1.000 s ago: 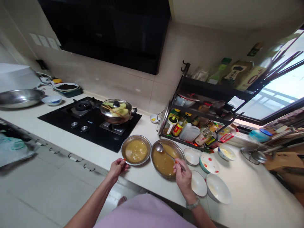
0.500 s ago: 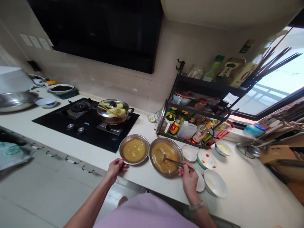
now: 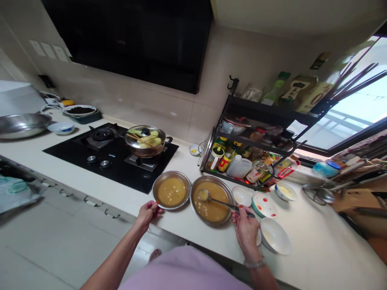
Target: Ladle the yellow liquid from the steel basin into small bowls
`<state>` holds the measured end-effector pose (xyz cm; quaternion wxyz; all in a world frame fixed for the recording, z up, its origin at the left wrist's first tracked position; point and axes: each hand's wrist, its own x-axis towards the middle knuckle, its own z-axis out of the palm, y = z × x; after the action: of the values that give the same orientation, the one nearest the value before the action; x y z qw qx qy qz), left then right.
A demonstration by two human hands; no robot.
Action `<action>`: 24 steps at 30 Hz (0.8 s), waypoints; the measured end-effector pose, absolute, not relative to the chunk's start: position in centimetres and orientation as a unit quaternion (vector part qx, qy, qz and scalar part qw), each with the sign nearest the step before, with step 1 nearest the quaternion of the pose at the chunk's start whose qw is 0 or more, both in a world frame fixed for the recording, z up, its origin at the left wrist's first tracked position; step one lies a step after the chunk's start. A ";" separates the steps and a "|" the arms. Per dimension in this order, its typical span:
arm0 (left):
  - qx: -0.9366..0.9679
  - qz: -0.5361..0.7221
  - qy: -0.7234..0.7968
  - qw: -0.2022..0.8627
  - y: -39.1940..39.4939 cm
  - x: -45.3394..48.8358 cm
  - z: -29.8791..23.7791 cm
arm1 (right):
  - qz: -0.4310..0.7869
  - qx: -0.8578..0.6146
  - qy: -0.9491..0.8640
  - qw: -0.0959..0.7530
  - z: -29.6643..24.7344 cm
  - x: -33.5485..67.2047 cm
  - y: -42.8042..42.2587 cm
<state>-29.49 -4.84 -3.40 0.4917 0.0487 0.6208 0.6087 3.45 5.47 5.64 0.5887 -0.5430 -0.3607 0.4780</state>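
**A loaded ladle, two full bowls, and an edge close by**

Seen from the head camera, the work sits in the lower middle of the frame. The right hand [image 3: 246, 229] has its grip closed round the far end of a ladle [image 3: 222, 204], fingers wrapped about the handle. The ladle runs up and left from that grip. Its cup therefore sits well away from the hand, low over the left part of the larger steel bowl [image 3: 211, 222], and carries some of the yellow-brown liquid [image 3: 213, 210]. The left hand [image 3: 148, 211] is pinched shut on the near rim of the smaller steel bowl [image 3: 171, 173]. That bowl stands just beside the larger one and holds the same liquid.

Here is what worries me. Held that far back, the ladle could tip with a small turn of the wrist. The liquid would then land on the tabletop [image 3: 317, 249] or in the seam between the bowls. Both bowls stand close to the tabletop's front edge, so a tug from the left grip could slop the smaller one or slide it off. The right wrist hangs just beside a white bowl [image 3: 275, 237], and a drawn-back arm might knock it.
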 end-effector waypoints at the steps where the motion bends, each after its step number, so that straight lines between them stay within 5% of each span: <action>1: 0.050 0.609 0.619 0.493 -4.8 -29.5 -3.5 | 0.481 -0.542 -0.360 0.588 5.9 3.3 5.5; 15: 0.049 0.621 0.611 0.487 -4.7 -29.5 -4.0 | 0.502 -0.476 -0.437 0.574 6.9 -2.7 5.7; 24: 0.052 0.620 0.608 0.494 -4.8 -29.5 -3.8 | 0.363 -0.303 -0.701 0.535 6.3 -3.3 3.9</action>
<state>-29.52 -4.82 -3.85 0.4936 0.0516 0.6079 0.6198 -3.31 3.89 6.25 0.5345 -0.3029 -0.7007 0.3626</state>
